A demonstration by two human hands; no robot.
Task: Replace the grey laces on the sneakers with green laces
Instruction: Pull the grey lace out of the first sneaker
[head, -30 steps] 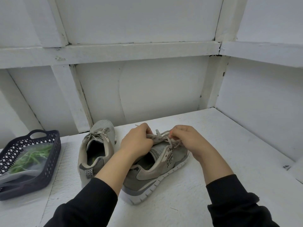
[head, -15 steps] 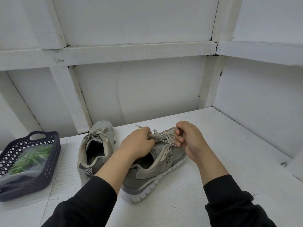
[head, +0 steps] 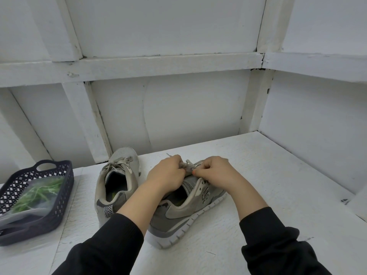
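Observation:
Two grey sneakers stand on a white table. The right sneaker lies in front of me with its toe pointing away to the right. My left hand and my right hand sit over its tongue, and both pinch the grey lace between them. A loose lace end sticks out behind my left hand. The left sneaker stands beside it, its grey lace tied. Green laces lie in a clear bag inside the basket.
A dark perforated basket with handles sits at the table's left edge. White panelled walls close in the back and the right side. A small dark mark shows on the table at the far right.
My right hand has moved back down and left onto the lace knot, close to my left hand. The left hand has stayed on the lace.

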